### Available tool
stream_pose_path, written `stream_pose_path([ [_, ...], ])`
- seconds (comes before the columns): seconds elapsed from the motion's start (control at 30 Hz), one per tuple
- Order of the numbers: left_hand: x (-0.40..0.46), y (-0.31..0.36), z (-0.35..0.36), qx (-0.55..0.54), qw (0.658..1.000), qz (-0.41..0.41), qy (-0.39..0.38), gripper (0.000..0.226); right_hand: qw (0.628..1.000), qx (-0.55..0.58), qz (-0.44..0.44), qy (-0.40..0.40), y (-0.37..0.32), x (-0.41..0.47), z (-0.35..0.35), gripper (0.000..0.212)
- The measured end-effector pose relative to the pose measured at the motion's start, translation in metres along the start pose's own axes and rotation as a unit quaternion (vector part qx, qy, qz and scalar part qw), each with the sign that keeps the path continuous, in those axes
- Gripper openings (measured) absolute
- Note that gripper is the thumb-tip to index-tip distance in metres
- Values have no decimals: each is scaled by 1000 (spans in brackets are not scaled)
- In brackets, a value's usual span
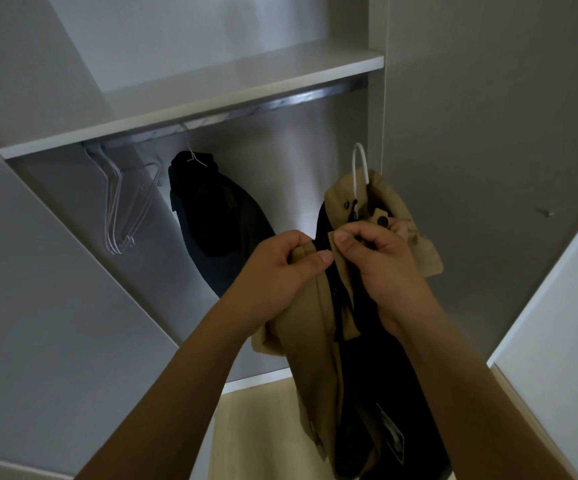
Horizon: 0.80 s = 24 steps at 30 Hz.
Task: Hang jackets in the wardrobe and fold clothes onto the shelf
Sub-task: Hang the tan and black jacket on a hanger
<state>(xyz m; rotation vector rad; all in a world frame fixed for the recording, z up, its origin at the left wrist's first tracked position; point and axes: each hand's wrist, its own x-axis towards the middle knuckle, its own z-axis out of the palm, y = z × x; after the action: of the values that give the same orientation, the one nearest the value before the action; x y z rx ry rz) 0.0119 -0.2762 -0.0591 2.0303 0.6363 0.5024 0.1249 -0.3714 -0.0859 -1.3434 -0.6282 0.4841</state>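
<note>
Two hands: I see both raised in front of the open wardrobe [419, 98], working at the front of a tan jacket [310, 341].
Left hand [280, 271]: fingers curled, thumb pinching the jacket's left front edge.
Right hand [381, 261]: fingers curled round the right front edge, just below a dark snap button [382, 221].
Tan jacket: on a white hanger [361, 162], dark lining showing, held in the air to the right of the rail [280, 100]; I cannot tell whether the hook touches anything.
Black jacket [218, 220]: hanging from the rail on a wire hanger, left of the tan one.
Spare hangers [117, 202]: a bunch of wire ones at the rail's left end.
Shelf [211, 98]: just above the rail.
</note>
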Motion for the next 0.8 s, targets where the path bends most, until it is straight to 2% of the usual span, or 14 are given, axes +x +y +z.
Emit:
stream_pose_path([
  [0.13, 1, 1, 2, -4, 999, 36, 23, 18, 1000, 11, 17, -10, 2, 0, -3, 14],
  [0.23, 0, 1, 2, -43, 998, 30, 18, 18, 999, 20, 26, -10, 2, 0, -5, 14],
  [0.3, 2, 2, -5, -72, 995, -21, -60, 20, 999, 23, 35, -20, 5, -1, -5, 10],
  [0.37, 2, 2, -14, -89, 978, -93, -165, 33, 998, 25, 49, -40, 8, -2, -3, 7],
  [0.43, 1, -1, -20, -104, 966, -124, -201, 41, 997, 35, 51, -52, 8, -3, -2, 8],
  [0.5, -2, -2, -23, -151, 968, -130, -155, 24, 998, 31, 40, -36, 5, -3, -4, 12],
  [0.57, -4, -3, -26, -211, 964, -162, -18, 6, 1000, -9, 25, -9, 4, -2, -11, 17],
  [0.63, -2, -6, -27, -263, 936, -198, 125, 10, 998, -52, 18, -19, 7, -2, -16, 18],
  [0.67, -2, -6, -27, -280, 924, -205, 163, 13, 997, -71, 14, -36, 9, -4, -16, 22],
  [0.73, -5, 0, -22, -286, 921, -198, 174, 15, 992, -105, 9, -63, 9, -8, -11, 33],
  [0.8, -9, 5, -15, -290, 926, -179, 164, 12, 987, -140, -5, -81, 8, -12, -5, 32],
])
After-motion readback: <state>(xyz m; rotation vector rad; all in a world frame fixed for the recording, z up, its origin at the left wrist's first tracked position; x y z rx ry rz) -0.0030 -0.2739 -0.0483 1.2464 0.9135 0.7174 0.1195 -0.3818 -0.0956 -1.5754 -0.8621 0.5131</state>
